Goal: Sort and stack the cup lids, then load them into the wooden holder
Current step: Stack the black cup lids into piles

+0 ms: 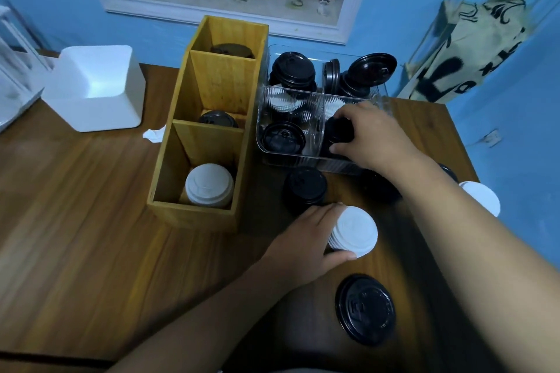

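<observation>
Plastic, thin, light, likely slick: best held by the rims. Gripping white lid stack [355, 230] with left hand [303, 238], clasping black lids [338, 130] with right hand [375, 136].

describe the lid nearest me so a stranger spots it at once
On the wooden table, look just nearer than the left hand. A single black lid lies flat there. Unlike the white stack that hand grips, nothing touches it.
</observation>
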{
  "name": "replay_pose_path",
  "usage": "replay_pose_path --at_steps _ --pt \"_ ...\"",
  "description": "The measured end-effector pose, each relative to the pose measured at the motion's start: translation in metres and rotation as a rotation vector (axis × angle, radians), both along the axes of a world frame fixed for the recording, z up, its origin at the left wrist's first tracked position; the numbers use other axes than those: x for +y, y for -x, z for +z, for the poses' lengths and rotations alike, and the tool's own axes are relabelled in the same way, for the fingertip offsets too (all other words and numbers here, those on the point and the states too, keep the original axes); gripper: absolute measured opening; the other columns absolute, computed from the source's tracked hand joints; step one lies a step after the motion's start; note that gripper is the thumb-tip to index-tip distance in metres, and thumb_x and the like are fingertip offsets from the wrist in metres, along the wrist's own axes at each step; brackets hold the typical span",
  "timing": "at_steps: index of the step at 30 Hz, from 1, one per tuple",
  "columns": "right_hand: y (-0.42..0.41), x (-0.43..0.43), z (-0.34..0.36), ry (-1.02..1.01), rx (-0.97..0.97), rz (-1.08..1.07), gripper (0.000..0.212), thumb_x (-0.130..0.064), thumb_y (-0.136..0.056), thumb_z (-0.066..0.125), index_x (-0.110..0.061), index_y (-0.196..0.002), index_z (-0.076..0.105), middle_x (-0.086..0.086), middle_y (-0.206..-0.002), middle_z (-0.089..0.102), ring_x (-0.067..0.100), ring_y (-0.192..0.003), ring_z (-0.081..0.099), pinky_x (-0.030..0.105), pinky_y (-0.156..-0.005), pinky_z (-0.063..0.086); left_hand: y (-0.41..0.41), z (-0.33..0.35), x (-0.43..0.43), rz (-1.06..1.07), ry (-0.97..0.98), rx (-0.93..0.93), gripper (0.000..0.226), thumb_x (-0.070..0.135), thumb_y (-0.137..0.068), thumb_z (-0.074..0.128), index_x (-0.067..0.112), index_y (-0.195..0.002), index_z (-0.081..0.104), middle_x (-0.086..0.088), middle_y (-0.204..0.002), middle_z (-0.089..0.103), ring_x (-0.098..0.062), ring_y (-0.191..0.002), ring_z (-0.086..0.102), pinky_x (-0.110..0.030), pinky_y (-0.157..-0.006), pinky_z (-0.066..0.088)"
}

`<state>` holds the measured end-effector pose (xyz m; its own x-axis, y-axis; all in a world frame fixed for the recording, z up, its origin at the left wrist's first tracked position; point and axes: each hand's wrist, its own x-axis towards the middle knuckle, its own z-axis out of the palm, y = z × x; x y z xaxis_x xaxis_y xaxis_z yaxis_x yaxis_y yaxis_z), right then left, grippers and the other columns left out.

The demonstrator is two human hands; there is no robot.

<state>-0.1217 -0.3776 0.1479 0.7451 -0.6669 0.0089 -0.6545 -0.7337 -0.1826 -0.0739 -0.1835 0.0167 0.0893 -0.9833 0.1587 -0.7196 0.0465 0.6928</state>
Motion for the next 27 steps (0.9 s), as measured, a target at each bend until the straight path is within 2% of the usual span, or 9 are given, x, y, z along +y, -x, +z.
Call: replay_pose_path --at_steps 4,8,12,15,18,20,22,24,27 --pt "0.074 0.050 0.008 -0.119 -0.301 0.043 0.063 -0.034 -0.078 0.085 -0.027 -0.134 0.057 -0.009 -0.131 0.051 0.006 -0.120 0.047 0.022 -0.100 0.039 0.001 0.000 0.001 0.001 -0.002 -0.009 0.083 0.056 -0.091 0.067 0.021 -0.156 0.028 0.005 -0.160 0.035 -0.010 -0.146 0.031 -0.030 -0.120 0.030" --pt "0.157 0.091 -0.042 -0.242 -0.415 -0.049 0.063 -0.035 -0.074 0.084 -0.024 -0.131 0.062 -0.009 -0.133 0.054 0.001 -0.126 0.049 0.016 -0.109 0.036 0.000 -0.004 0.008 0.046 0.061 -0.033 0.086 0.053 -0.089 0.070 0.014 -0.156 0.033 -0.001 -0.162 0.035 -0.014 -0.147 0.034 -0.018 -0.120 0.020" --pt "0.213 0.109 -0.096 -0.287 -0.368 -0.188 0.065 -0.026 -0.074 0.088 -0.025 -0.133 0.061 -0.009 -0.137 0.052 0.011 -0.130 0.050 0.043 -0.112 0.043 0.000 -0.005 0.022 0.089 0.055 -0.041 0.089 0.052 -0.086 0.074 0.017 -0.156 0.031 0.002 -0.163 0.032 -0.009 -0.149 0.028 -0.011 -0.118 0.012" --pt "0.230 0.117 -0.113 -0.287 -0.339 -0.170 0.068 -0.022 -0.077 0.087 -0.032 -0.136 0.055 -0.011 -0.147 0.043 0.014 -0.138 0.044 0.049 -0.113 0.043 0.003 -0.002 0.033 0.076 0.117 -0.072 0.078 0.043 -0.088 0.076 0.011 -0.150 0.042 -0.002 -0.156 0.041 -0.010 -0.146 0.033 -0.013 -0.119 0.018" --pt "0.230 0.122 -0.114 -0.303 -0.427 -0.256 0.070 -0.045 -0.078 0.080 -0.028 -0.140 0.054 -0.006 -0.155 0.039 0.013 -0.144 0.037 0.040 -0.117 0.034 0.009 0.002 0.047 0.073 0.178 -0.086 0.057 0.038 -0.089 0.074 0.008 -0.135 0.057 -0.004 -0.138 0.053 -0.015 -0.131 0.047 -0.016 -0.113 0.031" --pt "0.224 0.122 -0.112 -0.237 -0.399 -0.309 0.074 -0.058 -0.077 0.073 -0.025 -0.140 0.053 -0.003 -0.151 0.045 0.016 -0.139 0.039 0.038 -0.115 0.033 0.014 0.006 0.056 0.020 0.175 -0.059 0.051 0.041 -0.088 0.076 0.010 -0.125 0.062 -0.001 -0.126 0.057 -0.014 -0.119 0.053 -0.019 -0.104 0.041" --pt "0.220 0.120 -0.111 -0.190 -0.331 -0.302 0.073 -0.061 -0.078 0.071 -0.024 -0.139 0.054 -0.004 -0.140 0.055 0.019 -0.130 0.046 0.038 -0.110 0.038 0.019 0.008 0.063 -0.067 0.119 -0.032 0.060 0.053 -0.083 0.079 0.014 -0.125 0.062 0.004 -0.123 0.057 -0.008 -0.116 0.052 -0.017 -0.100 0.042" --pt "0.221 0.119 -0.106 -0.212 -0.328 -0.303 0.070 -0.055 -0.076 0.077 -0.026 -0.136 0.055 -0.011 -0.130 0.059 0.016 -0.123 0.048 0.031 -0.104 0.039 0.024 0.007 0.065 -0.139 0.025 -0.052 0.078 0.068 -0.076 0.078 0.019 -0.133 0.057 0.008 -0.130 0.055 -0.003 -0.122 0.048 -0.016 -0.104 0.038" --pt "0.230 0.126 -0.095 -0.306 -0.447 -0.313 0.070 -0.043 -0.071 0.086 -0.034 -0.134 0.057 -0.019 -0.128 0.058 0.003 -0.121 0.051 0.024 -0.104 0.038 0.027 0.003 0.062 -0.182 -0.029 -0.163 0.094 0.081 -0.069 0.072 0.023 -0.141 0.053 0.011 -0.138 0.053 -0.004 -0.130 0.043 -0.028 -0.110 0.038"
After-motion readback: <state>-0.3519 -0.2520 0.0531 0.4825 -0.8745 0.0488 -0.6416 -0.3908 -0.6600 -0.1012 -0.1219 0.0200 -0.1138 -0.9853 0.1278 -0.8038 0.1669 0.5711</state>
